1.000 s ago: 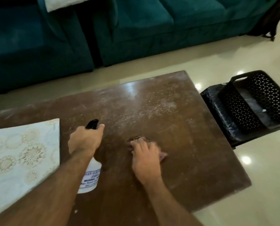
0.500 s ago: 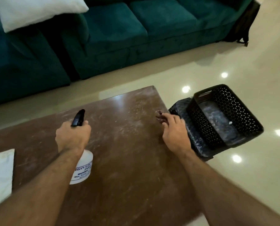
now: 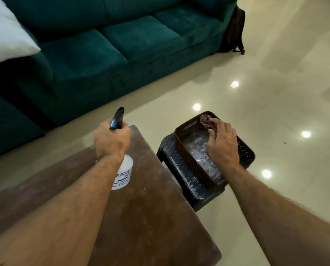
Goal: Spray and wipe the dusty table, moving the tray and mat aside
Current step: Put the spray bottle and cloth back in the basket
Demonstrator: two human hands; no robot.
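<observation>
We are gripping the light, rigid spray bottle (image 3: 122,174) by its neck in our left hand (image 3: 111,140) at ten o'clock, while our right hand (image 3: 222,144) is pinching the soft, limp cloth (image 3: 206,120) over the tray (image 3: 244,152) at two o'clock.

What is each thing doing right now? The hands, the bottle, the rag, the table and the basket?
Left hand: grips the spray bottle's neck.
Spray bottle: upright, over the table.
Right hand: holds the rag, over the basket.
Rag: bunched up at the fingertips.
Table: dusty, streaked.
Basket: open on top, sits on a black stool beside the table.
</observation>
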